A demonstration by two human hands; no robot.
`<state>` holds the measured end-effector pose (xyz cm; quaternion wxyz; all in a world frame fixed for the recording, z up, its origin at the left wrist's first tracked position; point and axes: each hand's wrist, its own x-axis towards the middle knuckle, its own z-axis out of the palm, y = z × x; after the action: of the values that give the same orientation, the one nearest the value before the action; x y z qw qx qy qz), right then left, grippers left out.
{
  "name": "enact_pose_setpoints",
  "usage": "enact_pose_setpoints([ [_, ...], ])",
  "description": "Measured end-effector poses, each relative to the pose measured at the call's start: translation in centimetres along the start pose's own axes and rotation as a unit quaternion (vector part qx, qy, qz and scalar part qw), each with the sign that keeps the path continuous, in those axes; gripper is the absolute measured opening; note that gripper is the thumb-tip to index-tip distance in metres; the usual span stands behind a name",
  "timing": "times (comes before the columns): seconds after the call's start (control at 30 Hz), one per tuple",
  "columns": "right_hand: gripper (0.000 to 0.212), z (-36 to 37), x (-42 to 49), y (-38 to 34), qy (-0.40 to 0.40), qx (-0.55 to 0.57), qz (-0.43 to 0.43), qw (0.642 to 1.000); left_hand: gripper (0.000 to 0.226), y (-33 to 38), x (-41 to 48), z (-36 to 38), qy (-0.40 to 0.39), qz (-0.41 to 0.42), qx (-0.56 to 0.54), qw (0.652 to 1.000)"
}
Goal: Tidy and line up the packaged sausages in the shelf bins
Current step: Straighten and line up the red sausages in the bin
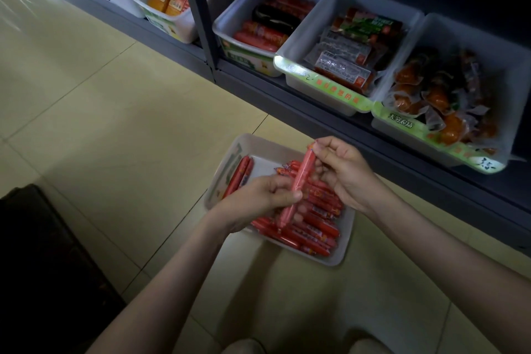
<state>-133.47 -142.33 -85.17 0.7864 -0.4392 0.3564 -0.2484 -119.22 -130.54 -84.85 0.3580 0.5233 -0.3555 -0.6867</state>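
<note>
One sausage (302, 174) hangs over the floor bin (343, 250), left hand (258, 200) gripping its lower half, right hand (343, 174) pinching its top; its axis parallels the lined pair (240, 177) leftward

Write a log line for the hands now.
left hand: grips sausage lower part | right hand: pinches sausage top | bin: on floor

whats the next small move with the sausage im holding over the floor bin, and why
Probably lower the long red wrapped sausage, gripped by the left hand and pinched by the right hand, alongside the two red sausages lying parallel at the left of the white plastic bin. Bare floor shows beside them, while the other red sausages lie in a jumbled heap.
</note>
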Motion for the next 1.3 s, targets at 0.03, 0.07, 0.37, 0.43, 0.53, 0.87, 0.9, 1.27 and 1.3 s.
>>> enact_pose_setpoints([
  [0.03,0.013,0.0,0.2,0.2,-0.011,0.000,-0.004,1.000,0.024,0.1,0.3,-0.1,0.013,0.005,-0.028,1.000],
  [0.07,0.027,-0.2,0.3,0.5,-0.031,-0.031,-0.006,0.999,0.024,0.0,0.5,-0.2,0.025,0.007,-0.039,0.999],
  [0.37,0.045,-2.3,2.0,4.6,0.007,-0.147,0.106,0.984,0.022,-4.0,3.2,-4.3,0.190,-0.091,0.038,0.977],
  [0.43,0.041,-2.6,2.4,4.9,0.015,-0.113,0.114,0.987,0.020,-4.7,3.4,-4.6,0.123,-0.086,0.001,0.989],
  [0.53,0.032,-2.1,2.8,5.3,-0.044,-0.078,0.139,0.986,0.022,-4.7,3.8,-3.8,0.011,-0.089,-0.078,0.993],
  [0.87,0.012,-1.9,4.7,6.7,-0.032,-0.400,0.082,0.912,0.023,-5.8,5.4,-6.2,0.077,-0.148,0.089,0.982],
  [0.9,0.022,-2.4,4.4,7.1,-0.058,-0.475,0.086,0.874,0.023,-6.6,5.9,-7.0,0.123,-0.158,0.205,0.958],
  [1.27,0.036,-4.7,2.4,9.1,-0.175,-0.646,0.079,0.739,0.029,-10.0,7.8,-8.0,0.250,-0.275,0.624,0.688],
  [1.3,0.036,-4.8,2.3,9.2,-0.182,-0.652,0.077,0.732,0.030,-9.5,7.8,-7.8,0.249,-0.267,0.620,0.694],
])
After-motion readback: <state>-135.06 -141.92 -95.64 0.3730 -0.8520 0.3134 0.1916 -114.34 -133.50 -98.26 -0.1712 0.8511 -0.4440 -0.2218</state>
